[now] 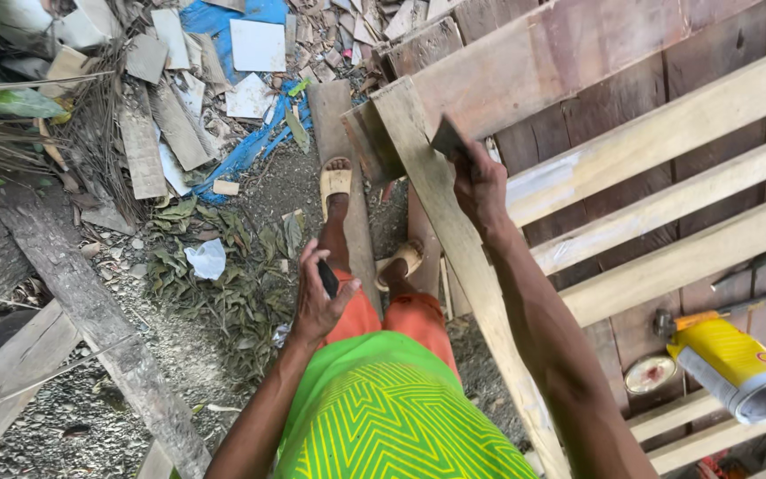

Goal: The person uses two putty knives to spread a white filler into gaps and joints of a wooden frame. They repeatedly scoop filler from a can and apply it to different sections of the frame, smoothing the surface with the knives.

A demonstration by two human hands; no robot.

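While the left hand fingers pinch a dark flat object, right hand fingers grip a wood block atop the plank.

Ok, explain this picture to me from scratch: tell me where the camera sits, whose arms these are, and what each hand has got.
There is one picture, taken by a camera worn on a person's head, looking straight down. So the green patterned shirt, orange shorts and sandalled feet are the wearer's own, and both arms are theirs.

The left hand is closed on a small dark flat object; what it is cannot be told. The right hand reaches forward with its grip on a small dark block pressed against a pale plank of a wooden frame.

On the frame at lower right lie a rolled yellow sack and a round tin lid. The ground at left is gravel with dry leaves and scrap boards.
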